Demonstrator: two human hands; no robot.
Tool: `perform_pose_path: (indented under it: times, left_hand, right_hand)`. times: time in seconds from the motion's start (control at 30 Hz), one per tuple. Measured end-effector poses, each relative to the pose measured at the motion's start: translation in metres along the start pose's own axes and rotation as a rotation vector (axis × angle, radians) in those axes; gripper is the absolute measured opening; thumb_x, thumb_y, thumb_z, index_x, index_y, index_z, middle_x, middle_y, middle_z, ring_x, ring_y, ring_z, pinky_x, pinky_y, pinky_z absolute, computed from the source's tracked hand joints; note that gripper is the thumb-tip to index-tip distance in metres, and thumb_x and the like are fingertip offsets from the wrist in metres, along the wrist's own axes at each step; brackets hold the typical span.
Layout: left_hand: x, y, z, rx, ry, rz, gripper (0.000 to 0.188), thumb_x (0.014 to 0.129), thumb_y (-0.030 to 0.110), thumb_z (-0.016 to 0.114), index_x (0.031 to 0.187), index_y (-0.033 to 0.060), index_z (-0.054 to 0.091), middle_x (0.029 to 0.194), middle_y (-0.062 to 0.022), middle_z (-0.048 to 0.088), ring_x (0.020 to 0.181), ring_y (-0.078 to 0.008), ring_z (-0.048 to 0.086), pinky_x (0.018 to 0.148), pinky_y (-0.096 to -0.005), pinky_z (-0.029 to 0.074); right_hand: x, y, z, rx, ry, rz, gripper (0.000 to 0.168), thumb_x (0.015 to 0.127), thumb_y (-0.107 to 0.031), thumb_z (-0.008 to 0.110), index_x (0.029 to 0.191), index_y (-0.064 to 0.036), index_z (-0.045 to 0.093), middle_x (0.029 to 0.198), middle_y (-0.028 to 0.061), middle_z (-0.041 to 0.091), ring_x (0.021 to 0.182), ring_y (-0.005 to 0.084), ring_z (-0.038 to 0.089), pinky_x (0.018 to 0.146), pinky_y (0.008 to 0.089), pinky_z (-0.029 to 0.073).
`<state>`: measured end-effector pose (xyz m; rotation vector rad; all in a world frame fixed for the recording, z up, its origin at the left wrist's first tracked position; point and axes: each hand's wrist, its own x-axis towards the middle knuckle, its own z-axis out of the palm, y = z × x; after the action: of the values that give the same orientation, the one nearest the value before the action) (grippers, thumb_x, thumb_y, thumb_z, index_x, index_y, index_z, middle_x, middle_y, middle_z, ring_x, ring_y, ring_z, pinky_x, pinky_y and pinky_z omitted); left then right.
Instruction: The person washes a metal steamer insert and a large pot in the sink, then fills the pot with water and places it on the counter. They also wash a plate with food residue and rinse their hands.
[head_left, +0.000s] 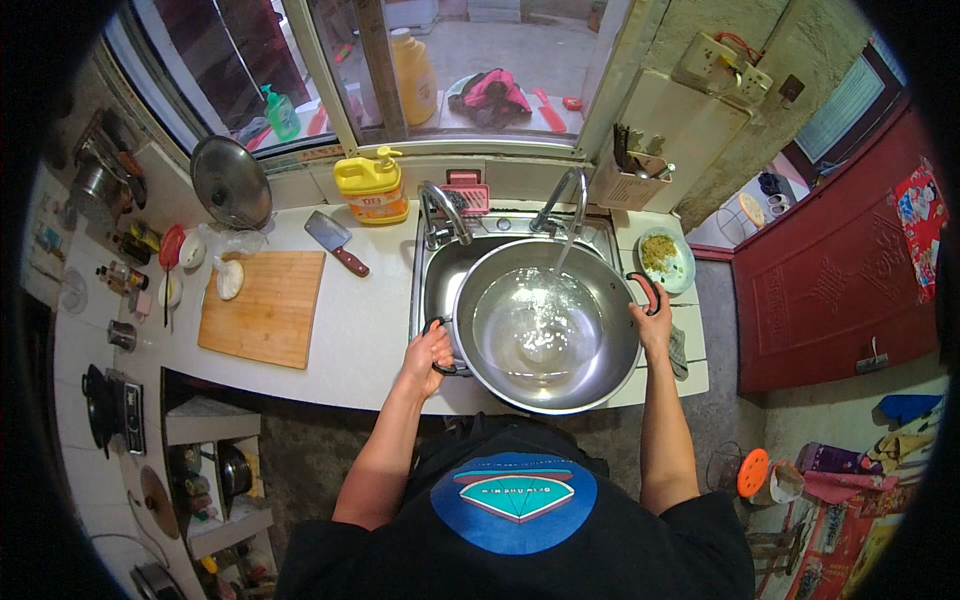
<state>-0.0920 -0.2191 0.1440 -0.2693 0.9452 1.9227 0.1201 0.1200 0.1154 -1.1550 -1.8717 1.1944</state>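
Observation:
A wide stainless-steel pot (480, 352) sits over the double sink (442, 285) and holds clear water (536, 322). From the right-hand faucet (576, 187) a stream runs down into it. My left hand (429, 356) is closed around one dark loop handle of the pot. On the opposite side my right hand (652, 322) grips the other handle (646, 292), which shows red on its inner face. The left-hand faucet (442, 206) arches over the open part of the left basin, with no stream visible from it.
Left of the sink lie a cleaver (337, 241) and a wooden cutting board (262, 322) with dough (229, 279) on it. A yellow jug (371, 187) stands behind. On the right are a plate of food (666, 259), a grey cloth (678, 352) and a utensil holder (634, 180).

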Motion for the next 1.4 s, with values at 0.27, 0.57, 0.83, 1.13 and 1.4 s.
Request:
perform_pose_path:
  times: [0.27,0.57,0.83,1.13,1.4]
  left_hand:
    - [0.003,0.000,-0.002,-0.006,0.007,-0.001,0.009,0.089,0.010,0.042,0.080,0.0102,0.042,0.052,0.0063,0.030,0.041,-0.0027,0.028,0.037,-0.0169,0.027]
    - [0.006,-0.001,-0.006,-0.037,-0.013,-0.006,0.006,0.089,0.011,0.042,0.083,0.0099,0.042,0.052,0.0061,0.030,0.041,-0.0029,0.028,0.037,-0.0168,0.027]
    - [0.007,-0.001,-0.008,-0.045,-0.026,-0.013,0.010,0.089,0.010,0.043,0.079,0.0104,0.042,0.052,0.0062,0.030,0.041,-0.0030,0.028,0.037,-0.0168,0.026]
    - [0.006,0.001,-0.009,0.016,-0.034,-0.022,0.013,0.089,0.011,0.043,0.077,0.0140,0.040,0.052,0.0068,0.030,0.042,-0.0039,0.027,0.039,-0.0195,0.025]
    - [0.003,0.003,-0.006,0.056,-0.051,-0.029,0.019,0.089,0.013,0.043,0.071,0.0142,0.037,0.052,0.0061,0.029,0.042,-0.0041,0.027,0.040,-0.0200,0.026]
  right_hand:
    - [0.000,-0.003,0.001,-0.006,-0.001,-0.001,0.068,0.063,-0.007,0.069,0.124,-0.004,0.040,0.068,-0.0008,0.045,0.060,0.0075,0.042,0.059,0.0198,0.039]
    - [0.001,-0.002,0.001,0.000,0.009,-0.004,0.068,0.062,-0.008,0.070,0.123,-0.004,0.041,0.069,-0.0002,0.047,0.060,0.0076,0.043,0.059,0.0205,0.040]
    - [0.004,0.002,0.002,0.000,0.009,-0.005,0.068,0.062,-0.009,0.071,0.123,-0.004,0.042,0.069,-0.0002,0.048,0.060,0.0079,0.044,0.059,0.0209,0.040]
    - [0.001,-0.003,0.001,-0.023,-0.014,0.018,0.068,0.063,-0.008,0.071,0.123,-0.003,0.041,0.071,0.0000,0.048,0.062,0.0077,0.044,0.059,0.0207,0.041]
    - [0.009,-0.008,-0.004,-0.265,-0.010,-0.108,0.059,0.071,-0.025,0.067,0.120,-0.002,0.044,0.085,0.0108,0.057,0.071,0.0189,0.057,0.068,0.0297,0.045]
